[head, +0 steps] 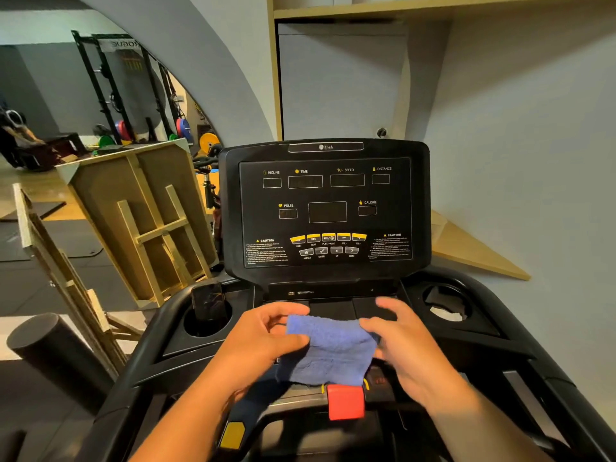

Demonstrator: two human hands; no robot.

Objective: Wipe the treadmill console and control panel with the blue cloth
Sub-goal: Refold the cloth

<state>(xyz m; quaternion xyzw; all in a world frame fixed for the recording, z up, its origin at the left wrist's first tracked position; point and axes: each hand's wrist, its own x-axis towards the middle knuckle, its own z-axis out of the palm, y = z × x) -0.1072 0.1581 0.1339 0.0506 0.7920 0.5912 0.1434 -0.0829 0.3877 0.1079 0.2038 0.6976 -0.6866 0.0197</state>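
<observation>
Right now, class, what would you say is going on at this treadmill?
A person stands at the treadmill, holding a blue cloth between both hands just below the console. The left hand pinches its left edge and the right hand grips its right side, as if folding or readying it. The cloth hangs above the red safety key and is not touching the screen. The displays are dark. A dark object stands in the left cup holder.

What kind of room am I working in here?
Most likely a gym. You face a treadmill console, and behind to the left stand a black squat rack and coloured weight plates. Both hands hold the blue cloth.
</observation>
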